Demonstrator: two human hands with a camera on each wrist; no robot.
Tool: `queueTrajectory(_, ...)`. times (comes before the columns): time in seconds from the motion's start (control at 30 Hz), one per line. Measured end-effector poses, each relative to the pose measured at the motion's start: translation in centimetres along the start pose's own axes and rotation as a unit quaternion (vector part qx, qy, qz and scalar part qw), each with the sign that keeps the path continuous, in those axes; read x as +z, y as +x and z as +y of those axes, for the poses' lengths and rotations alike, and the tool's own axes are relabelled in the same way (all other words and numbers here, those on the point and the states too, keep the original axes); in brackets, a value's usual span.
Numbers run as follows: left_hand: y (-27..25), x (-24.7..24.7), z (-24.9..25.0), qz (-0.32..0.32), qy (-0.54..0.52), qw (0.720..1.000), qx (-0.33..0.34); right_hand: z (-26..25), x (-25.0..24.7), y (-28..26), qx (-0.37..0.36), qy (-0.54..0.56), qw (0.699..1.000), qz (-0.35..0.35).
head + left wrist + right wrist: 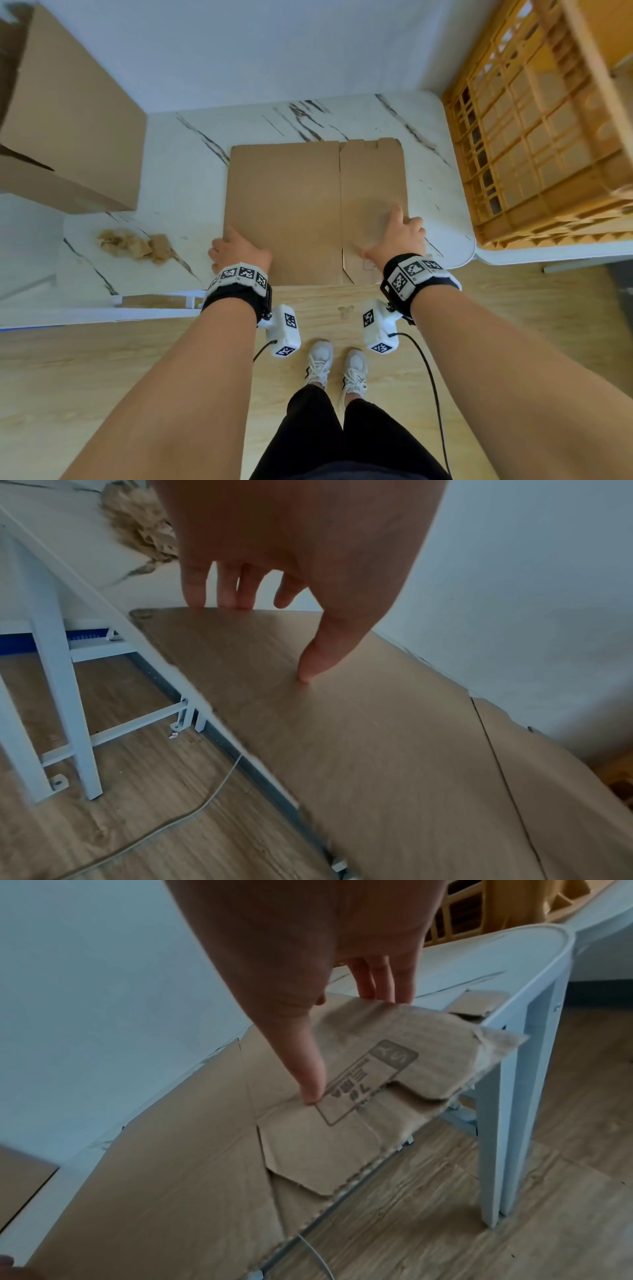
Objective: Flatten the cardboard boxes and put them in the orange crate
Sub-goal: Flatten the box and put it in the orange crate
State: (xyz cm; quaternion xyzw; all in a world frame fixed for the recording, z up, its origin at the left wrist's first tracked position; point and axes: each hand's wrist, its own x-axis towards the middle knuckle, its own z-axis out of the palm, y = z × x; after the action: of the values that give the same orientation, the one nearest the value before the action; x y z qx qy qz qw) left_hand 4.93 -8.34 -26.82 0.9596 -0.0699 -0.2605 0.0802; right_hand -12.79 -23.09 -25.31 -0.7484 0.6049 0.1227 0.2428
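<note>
Both hands, left [239,251] and right [399,236], press flattened box [291,209]; fingers extended.

A plain indoor room, home or small workspace: a marble-patterned white table [178,192] against a bare pale wall [257,48] at the top of the frame, wood-look laminate floor [102,377] below.

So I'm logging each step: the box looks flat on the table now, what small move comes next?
Probably close both hands on the flattened box and lift it: left hand and right hand rest at its near side edges, and the orange crate waits at right.
</note>
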Motion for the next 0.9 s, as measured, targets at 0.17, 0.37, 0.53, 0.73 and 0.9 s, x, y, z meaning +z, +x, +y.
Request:
queueTrajectory(0.17,-0.1,-3.0,0.0,-0.007,-0.087,0.993,-0.078,-1.3,-1.4,-0.8,0.007,0.063,0.992,0.105)
queueTrajectory(0.37,-1.3,-6.6,2.1,0.049,-0.314,0.943,-0.102,-3.5,-7.5,-2.6,-0.057,0.171,0.962,0.205)
queueTrajectory(0.53,-3.5,-10.3,6.2,0.088,-0.427,0.899,-0.045,-4.0,-13.8,-4.0,-0.071,0.197,0.937,0.280)
queueTrajectory(0.73,-7.6,-13.0,12.4,0.112,-0.432,0.894,0.034,-1.1,-20.7,-4.7,-0.064,0.208,0.912,0.348)
queueTrajectory(0.9,-12.4,-12.3,18.7,0.109,-0.421,0.897,0.077,4.5,-26.0,-3.6,-0.056,0.228,0.893,0.383)
